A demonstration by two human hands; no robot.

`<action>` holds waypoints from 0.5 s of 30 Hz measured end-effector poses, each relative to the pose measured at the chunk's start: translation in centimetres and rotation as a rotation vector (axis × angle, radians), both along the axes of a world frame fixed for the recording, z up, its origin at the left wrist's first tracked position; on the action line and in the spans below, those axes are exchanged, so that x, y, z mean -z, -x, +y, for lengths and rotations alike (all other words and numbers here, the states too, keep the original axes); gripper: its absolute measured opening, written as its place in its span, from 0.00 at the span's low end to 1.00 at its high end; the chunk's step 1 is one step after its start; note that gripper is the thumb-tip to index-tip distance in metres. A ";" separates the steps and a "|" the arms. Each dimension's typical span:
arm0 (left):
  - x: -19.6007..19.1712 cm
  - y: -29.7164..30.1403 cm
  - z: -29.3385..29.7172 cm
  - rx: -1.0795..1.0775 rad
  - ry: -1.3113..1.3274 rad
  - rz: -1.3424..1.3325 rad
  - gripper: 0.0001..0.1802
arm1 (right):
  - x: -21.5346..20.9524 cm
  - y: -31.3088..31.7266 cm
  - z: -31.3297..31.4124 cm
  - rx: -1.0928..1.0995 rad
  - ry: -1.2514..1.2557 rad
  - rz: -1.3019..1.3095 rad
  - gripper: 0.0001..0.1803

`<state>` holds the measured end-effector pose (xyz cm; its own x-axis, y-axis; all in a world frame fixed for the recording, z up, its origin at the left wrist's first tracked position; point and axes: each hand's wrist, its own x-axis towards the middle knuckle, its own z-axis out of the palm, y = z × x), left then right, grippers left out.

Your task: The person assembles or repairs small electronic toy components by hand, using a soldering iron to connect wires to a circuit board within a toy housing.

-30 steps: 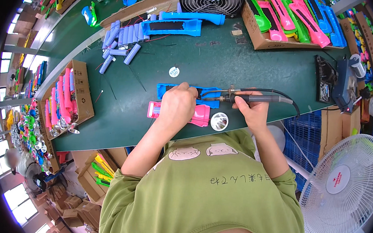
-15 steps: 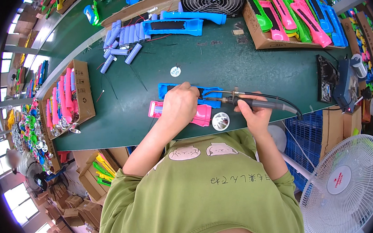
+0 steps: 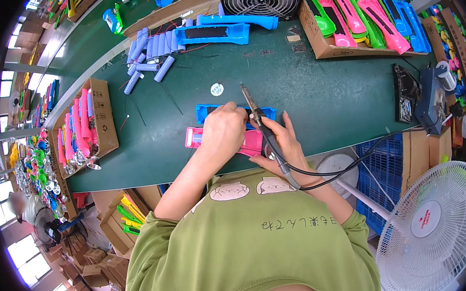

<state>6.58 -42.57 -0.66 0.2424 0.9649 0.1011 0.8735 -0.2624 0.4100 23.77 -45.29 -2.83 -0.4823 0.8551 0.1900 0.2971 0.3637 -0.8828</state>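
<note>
On the green table (image 3: 134, 148), the pink housing (image 3: 198, 138) is pressed down under the closed left hand (image 3: 222, 131), a blue housing (image 3: 208, 111) lies just beyond, and the soldering iron (image 3: 262, 123) is clamped, tip raised, in the right hand (image 3: 283, 149), so soldering appears unfinished.

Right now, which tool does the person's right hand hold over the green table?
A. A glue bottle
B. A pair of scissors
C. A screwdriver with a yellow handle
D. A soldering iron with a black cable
D: the right hand grips a soldering iron whose metal tip points away from the person and whose black cable trails off to the right, above the blue shell and pink shell.
</note>
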 end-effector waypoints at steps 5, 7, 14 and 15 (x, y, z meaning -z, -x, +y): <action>-1.6 1.5 -0.5 0.098 -0.008 -0.121 0.06 | 0.4 -0.2 0.5 0.051 -0.088 -0.021 0.42; -3.8 2.5 -1.0 0.260 0.009 -0.234 0.09 | -0.5 -0.6 1.4 0.069 -0.115 -0.084 0.40; 0.0 2.3 -2.2 0.279 -0.252 -0.275 0.11 | -1.7 -1.2 3.4 0.060 -0.148 -0.156 0.35; 0.7 1.9 -2.4 0.276 -0.254 -0.277 0.11 | -1.7 -1.3 3.5 0.050 -0.134 -0.164 0.35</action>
<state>4.64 -44.97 -1.36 0.4170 0.8046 0.4228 0.6237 -0.5917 0.5108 25.04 -41.79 -1.13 -0.4739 0.8512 0.2258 0.4531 0.4555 -0.7663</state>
